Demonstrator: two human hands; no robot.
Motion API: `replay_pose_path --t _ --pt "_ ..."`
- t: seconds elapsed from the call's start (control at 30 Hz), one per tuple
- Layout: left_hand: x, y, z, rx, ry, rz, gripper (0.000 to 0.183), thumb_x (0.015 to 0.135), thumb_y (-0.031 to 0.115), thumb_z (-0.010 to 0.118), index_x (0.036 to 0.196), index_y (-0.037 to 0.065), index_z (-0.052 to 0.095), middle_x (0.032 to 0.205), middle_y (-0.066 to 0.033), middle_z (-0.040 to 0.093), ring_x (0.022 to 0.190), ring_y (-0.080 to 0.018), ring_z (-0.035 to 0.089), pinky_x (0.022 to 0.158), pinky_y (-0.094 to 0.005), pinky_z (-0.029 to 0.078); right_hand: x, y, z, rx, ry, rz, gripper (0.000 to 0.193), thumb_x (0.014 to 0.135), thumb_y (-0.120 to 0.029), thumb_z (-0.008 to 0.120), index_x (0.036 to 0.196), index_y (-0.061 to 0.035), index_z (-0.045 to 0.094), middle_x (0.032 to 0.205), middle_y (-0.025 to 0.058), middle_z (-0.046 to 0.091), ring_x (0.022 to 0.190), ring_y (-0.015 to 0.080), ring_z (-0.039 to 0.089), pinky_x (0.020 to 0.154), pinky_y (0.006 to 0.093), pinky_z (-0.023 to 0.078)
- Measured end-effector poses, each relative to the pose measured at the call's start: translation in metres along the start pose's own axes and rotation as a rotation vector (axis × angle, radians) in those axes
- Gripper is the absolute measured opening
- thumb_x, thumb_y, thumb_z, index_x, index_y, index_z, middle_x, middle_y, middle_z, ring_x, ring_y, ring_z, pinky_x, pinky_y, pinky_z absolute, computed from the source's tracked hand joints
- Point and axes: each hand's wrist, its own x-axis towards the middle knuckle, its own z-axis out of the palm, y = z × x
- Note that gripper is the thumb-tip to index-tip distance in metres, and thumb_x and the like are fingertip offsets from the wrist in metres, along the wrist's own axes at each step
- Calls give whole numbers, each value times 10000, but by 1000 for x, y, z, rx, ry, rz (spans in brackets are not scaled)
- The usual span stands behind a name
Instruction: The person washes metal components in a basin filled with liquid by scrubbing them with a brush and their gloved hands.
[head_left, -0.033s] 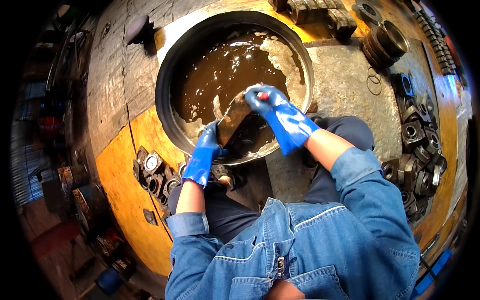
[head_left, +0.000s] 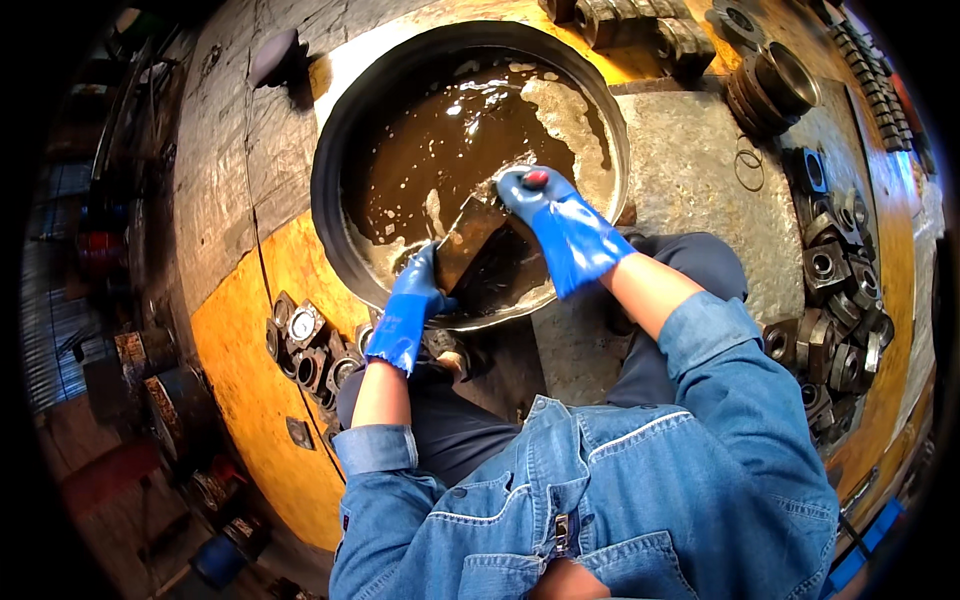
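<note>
My left hand [head_left: 418,284], in a blue rubber glove, grips the lower left edge of a dark, wet rectangular metal block [head_left: 468,240]. The block is tilted over the near part of a large round black tub [head_left: 330,110] of brown, foamy liquid [head_left: 430,140]. My right hand [head_left: 535,196], in a matching glove, is closed at the block's upper right end. A red piece [head_left: 536,179] shows in its fist; what kind of thing it belongs to is hidden by the glove.
Several greasy metal parts [head_left: 310,370] lie left of the tub on yellow boarding. More square bored parts [head_left: 840,300] are piled at right. Stacked rings [head_left: 765,90] and hex-shaped pieces [head_left: 640,25] stand beyond. A rounded knob-like object [head_left: 277,60] is at far left.
My right hand has shifted slightly to the right and turned a little, uncovering more of the block's upper end. The left hand and the block stay nearly in place.
</note>
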Motion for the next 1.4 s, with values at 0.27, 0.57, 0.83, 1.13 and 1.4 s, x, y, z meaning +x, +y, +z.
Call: replay_pose_path --t 0.27,0.57,0.83,1.13,1.4 --pt "5 85 -27 89 44 -206 1010 726 431 934 1540 1 518 1437 -295 664 1346 -420 655 1148 -460 522 -32 -32 28 271 -139 278 439 1074 -429 666 1314 -64 711 1220 64 736 1113 137 638 1012 326 489" --pt "19 103 -11 162 124 -303 899 774 480 916 1460 16 565 1374 -286 702 1316 -442 666 1103 -498 548 -41 -34 42 279 -76 318 423 1079 -411 676 1284 -48 750 1174 65 753 1089 141 632 1000 320 485" --pt "13 90 -37 -256 93 -151 819 720 219 975 1414 -31 620 1214 -203 787 1115 -308 769 999 -417 606 -51 -91 43 427 -117 148 326 1080 -330 677 1195 -28 721 1097 57 711 1013 158 626 925 342 524" --pt "-33 81 -24 155 309 -268 757 732 481 971 1254 9 693 1202 -224 787 1134 -371 763 974 -453 598 -43 -84 26 48 -155 62 339 1082 -344 587 1190 -34 673 1024 100 640 967 191 619 1002 360 510" --pt "-48 64 -16 8 359 -200 807 723 431 987 1328 20 645 1218 -203 784 1149 -366 754 986 -442 593 -15 -11 -20 -289 -229 27 356 991 -342 739 1035 11 753 882 88 720 810 187 658 762 377 526"
